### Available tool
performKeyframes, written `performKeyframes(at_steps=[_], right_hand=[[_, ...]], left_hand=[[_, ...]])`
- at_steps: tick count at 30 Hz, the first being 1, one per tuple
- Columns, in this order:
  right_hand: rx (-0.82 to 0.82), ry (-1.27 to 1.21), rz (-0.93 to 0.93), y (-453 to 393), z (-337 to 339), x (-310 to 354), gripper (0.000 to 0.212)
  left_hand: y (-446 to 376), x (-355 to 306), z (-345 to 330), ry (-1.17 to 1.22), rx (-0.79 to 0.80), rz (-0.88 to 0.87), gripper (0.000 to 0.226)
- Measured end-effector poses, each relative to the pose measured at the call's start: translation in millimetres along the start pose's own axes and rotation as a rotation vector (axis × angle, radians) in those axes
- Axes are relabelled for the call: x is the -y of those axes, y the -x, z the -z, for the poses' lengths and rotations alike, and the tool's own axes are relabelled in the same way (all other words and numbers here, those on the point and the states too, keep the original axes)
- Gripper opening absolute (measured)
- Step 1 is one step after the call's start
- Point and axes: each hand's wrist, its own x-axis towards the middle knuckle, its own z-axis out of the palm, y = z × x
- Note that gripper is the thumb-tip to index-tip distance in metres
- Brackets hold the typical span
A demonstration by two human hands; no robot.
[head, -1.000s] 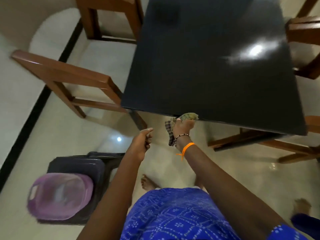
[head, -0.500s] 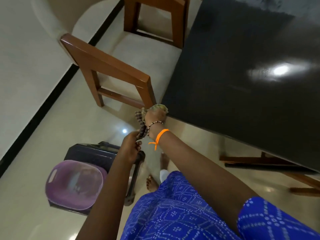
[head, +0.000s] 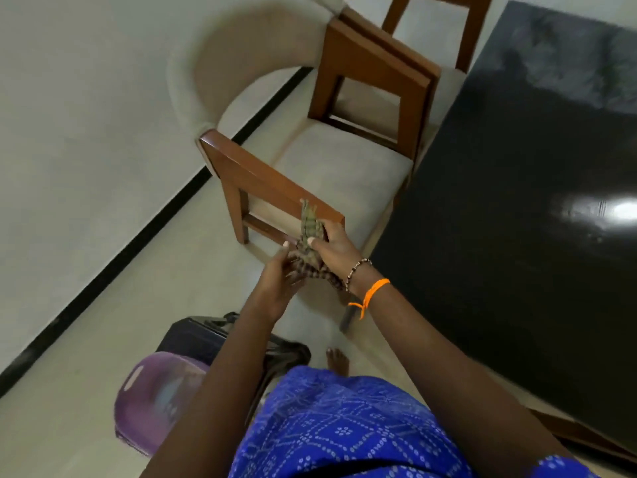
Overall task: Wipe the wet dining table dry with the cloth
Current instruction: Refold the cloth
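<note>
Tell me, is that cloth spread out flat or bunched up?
Bunched up. The cloth is a crumpled wad held off the table, the right hand gripping it, the left hand at its lower end.

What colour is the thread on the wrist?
Orange thread on the right wrist, in the head view.

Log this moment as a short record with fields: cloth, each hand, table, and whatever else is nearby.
cloth: bunched checked cloth, held in the air off the table, in front of a chair back
right hand: right hand grips the upper part of the cloth
left hand: left hand holds the lower end of the cloth
table: dark glossy table, to the right of both hands, neither touching it
chairs: two wooden chairs along the table's left side
floor: purple basin on a dark stool
</note>
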Motion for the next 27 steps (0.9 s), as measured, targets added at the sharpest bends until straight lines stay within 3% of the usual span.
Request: performKeyframes(at_steps=[5, 9, 12, 16, 18, 24, 27], right_hand=[[0.095, -0.05, 0.113, -17.5, -3.7, 18.3, 0.03], [0.099, -0.096, 0.149, -35.7, -21.3, 32.8, 0.027], [0.021, -0.19, 0.046, -49.9, -40.2, 43.8, 0.026], [0.338, -0.333, -0.166, -77.3, -70.4, 62.3, 0.023], [0.44, -0.326, -0.158, -95.6, -87.5, 75.6, 0.029], [0.282, -0.292, -0.137, -184.5, -169.1, 129.1, 0.044], [0.245, -0.336, -0.162, -251.1, -219.9, 158.6, 0.039]], left_hand=[[-3.0, -16.2, 2.5, 0.18, 0.131, -0.045, 0.047], [-6.3, -34.4, 19.7, 0.135, -0.008, -0.102, 0.046], [-11.3, -51.6, 37.0, 0.103, -0.089, -0.163, 0.045], [-20.5, -85.7, 71.0, 0.121, -0.113, -0.259, 0.037], [-29.5, -106.9, 90.0, 0.105, -0.115, -0.269, 0.03], [-98.7, -184.5, 174.5, 0.099, -0.23, -0.156, 0.04], [-157.4, -231.4, 229.3, 0.116, -0.278, -0.122, 0.039]])
